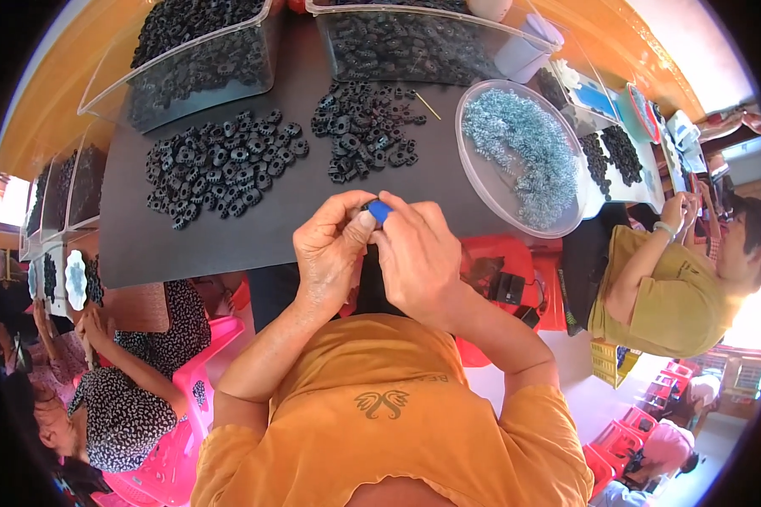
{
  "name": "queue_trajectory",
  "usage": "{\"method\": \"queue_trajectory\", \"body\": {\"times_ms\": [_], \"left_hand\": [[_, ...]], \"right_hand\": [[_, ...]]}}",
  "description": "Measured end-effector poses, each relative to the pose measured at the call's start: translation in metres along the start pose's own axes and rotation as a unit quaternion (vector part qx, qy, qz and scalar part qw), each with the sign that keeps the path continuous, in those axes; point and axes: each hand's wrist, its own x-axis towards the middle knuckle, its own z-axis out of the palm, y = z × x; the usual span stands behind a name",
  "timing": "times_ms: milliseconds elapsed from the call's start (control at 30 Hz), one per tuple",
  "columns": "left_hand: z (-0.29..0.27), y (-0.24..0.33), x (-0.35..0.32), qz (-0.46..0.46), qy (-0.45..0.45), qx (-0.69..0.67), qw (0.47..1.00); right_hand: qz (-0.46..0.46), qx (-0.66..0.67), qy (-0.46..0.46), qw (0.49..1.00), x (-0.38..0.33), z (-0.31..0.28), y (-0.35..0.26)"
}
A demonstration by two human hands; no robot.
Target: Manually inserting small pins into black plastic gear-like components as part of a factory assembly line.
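Note:
Both my hands meet just off the table's near edge, in front of my orange shirt. Between the thumb and bent fingers of my left hand [331,251] is a small black plastic part [366,205], mostly covered by the fingertips. My right hand [421,258] is closed against it, fingers curled. A short blue piece [378,210] shows at the right fingertips; whether it is held or wrapped round a finger I cannot tell. Beyond my hands lie a loose pile of black plastic parts [359,131] and, left of it, a wider heap of similar parts [220,165].
Clear bins [266,63] of black parts stand along the back. On the right a round, shallow tray [475,182] bears tiny pale blue wiry pieces [528,152]. A thin yellowish stick [429,106] lies on the dark table [203,249]. People sit on both sides; a red stool [550,291] stands at right.

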Motion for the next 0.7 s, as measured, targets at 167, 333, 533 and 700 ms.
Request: {"method": "queue_trajectory", "body": {"times_ms": [167, 333, 533, 700], "left_hand": [[-0.005, 0.007, 0.006, -0.031, 0.007, 0.017, 0.999], [-0.011, 0.012, 0.012, -0.052, -0.009, -0.053, 0.997], [-0.021, 0.017, 0.015, -0.087, -0.014, -0.133, 0.987], [-0.021, 0.015, 0.016, -0.082, -0.030, -0.130, 0.988]], "right_hand": [[0.104, -0.007, 0.009, 0.995, 0.011, -0.003, 0.027], [0.057, -0.180, -0.041, 0.981, 0.017, 0.009, 0.054], [0.045, -0.249, -0.099, 0.962, 0.018, 0.018, 0.062], [0.072, -0.213, -0.126, 0.966, 0.020, 0.014, 0.059]]}}
